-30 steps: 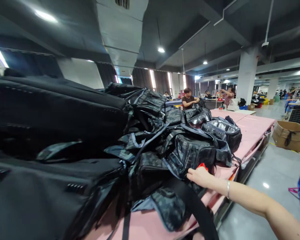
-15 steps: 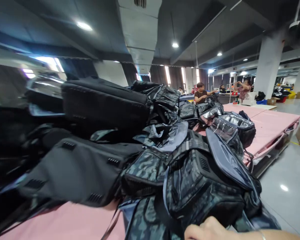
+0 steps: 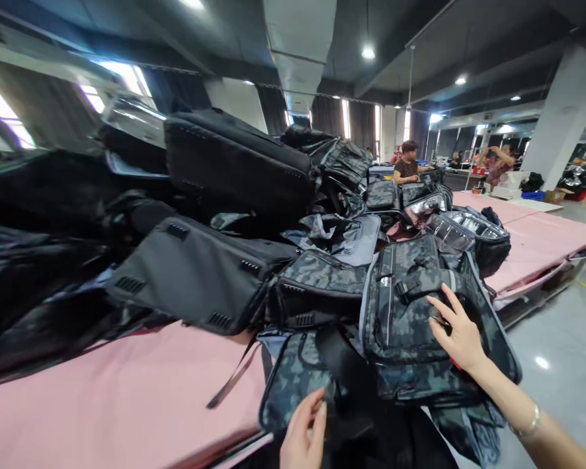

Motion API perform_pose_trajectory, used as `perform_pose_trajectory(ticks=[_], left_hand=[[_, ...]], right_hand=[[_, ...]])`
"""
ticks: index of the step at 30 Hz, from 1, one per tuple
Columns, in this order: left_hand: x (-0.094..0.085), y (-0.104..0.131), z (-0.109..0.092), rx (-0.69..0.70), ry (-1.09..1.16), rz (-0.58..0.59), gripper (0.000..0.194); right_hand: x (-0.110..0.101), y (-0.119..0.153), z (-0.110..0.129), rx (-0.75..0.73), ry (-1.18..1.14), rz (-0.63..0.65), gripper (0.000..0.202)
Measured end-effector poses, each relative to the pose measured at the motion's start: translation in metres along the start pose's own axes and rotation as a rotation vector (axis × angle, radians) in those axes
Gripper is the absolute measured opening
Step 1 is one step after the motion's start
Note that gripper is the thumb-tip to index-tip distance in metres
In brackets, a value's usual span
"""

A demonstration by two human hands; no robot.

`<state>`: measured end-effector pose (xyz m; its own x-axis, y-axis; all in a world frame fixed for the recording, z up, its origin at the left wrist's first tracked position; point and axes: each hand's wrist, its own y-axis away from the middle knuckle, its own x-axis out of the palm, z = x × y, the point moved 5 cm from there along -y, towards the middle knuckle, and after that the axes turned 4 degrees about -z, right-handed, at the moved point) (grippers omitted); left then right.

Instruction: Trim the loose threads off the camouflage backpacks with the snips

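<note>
Camouflage and black bags are heaped on a pink-covered table. My right hand, fingers spread, is over the front of a camouflage backpack at the right, beside its strap and buckle. At the bottom centre my left hand has its fingers bent close together near a lower camouflage bag; whether it grips anything does not show clearly. A grey-black bag panel lies to the left of the backpack.
A large black bag rests on top of the pile. Silver-lined bags sit farther back on the right. Beyond the table are a person in a dark shirt, another person, and a pillar.
The camouflage backpack now lies with its front pocket and buckle facing up, its grey-lined flap no longer raised. My left hand has come into view; my right hand has opened over the backpack.
</note>
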<state>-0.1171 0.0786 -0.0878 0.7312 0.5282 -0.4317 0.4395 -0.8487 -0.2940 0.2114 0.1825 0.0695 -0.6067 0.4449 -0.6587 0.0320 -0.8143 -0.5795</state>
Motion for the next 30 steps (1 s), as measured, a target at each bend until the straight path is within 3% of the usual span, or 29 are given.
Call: perform_pose_trajectory(ticks=[3, 6, 10, 13, 15, 17, 19, 21, 23, 25, 28, 30], left_hand=[[0.008, -0.023, -0.032, 0.185, -0.073, 0.024, 0.038], [0.008, -0.052, -0.058, 0.444, -0.227, -0.026, 0.037], [0.005, -0.107, -0.099, 0.722, -0.517, -0.069, 0.048], [0.019, -0.154, -0.126, 0.838, -0.734, 0.005, 0.063], [0.037, -0.183, -0.134, 0.868, -0.854, 0.084, 0.074], [0.056, -0.208, -0.131, 0.843, -0.940, 0.136, 0.075], [0.069, -0.226, -0.120, 0.798, -0.982, 0.152, 0.064], [0.072, -0.234, -0.106, 0.781, -0.981, 0.148, 0.053], [0.062, -0.236, -0.088, 0.790, -0.959, 0.146, 0.049], [0.037, -0.236, -0.067, 0.801, -0.937, 0.135, 0.048], [-0.020, -0.237, -0.037, 0.869, -0.913, 0.059, 0.050], [-0.065, -0.239, -0.021, 0.831, -0.875, 0.019, 0.050]], right_hand=[[-0.002, 0.006, -0.006, 0.087, -0.028, -0.066, 0.058], [-0.012, 0.017, -0.025, 0.172, -0.045, -0.153, 0.065], [-0.026, 0.036, -0.065, 0.326, -0.037, -0.302, 0.060], [-0.030, 0.045, -0.089, 0.405, 0.029, -0.374, 0.065], [-0.026, 0.046, -0.106, 0.507, 0.043, -0.336, 0.076], [-0.016, 0.044, -0.127, 0.631, -0.024, -0.188, 0.085], [-0.005, 0.042, -0.144, 0.696, -0.152, -0.023, 0.082], [0.000, 0.038, -0.155, 0.690, -0.260, 0.047, 0.070], [-0.003, 0.034, -0.162, 0.668, -0.297, 0.041, 0.060], [-0.009, 0.031, -0.161, 0.639, -0.310, 0.035, 0.052], [-0.018, 0.024, -0.150, 0.580, -0.323, 0.040, 0.044], [-0.023, 0.020, -0.143, 0.553, -0.316, 0.029, 0.040]])
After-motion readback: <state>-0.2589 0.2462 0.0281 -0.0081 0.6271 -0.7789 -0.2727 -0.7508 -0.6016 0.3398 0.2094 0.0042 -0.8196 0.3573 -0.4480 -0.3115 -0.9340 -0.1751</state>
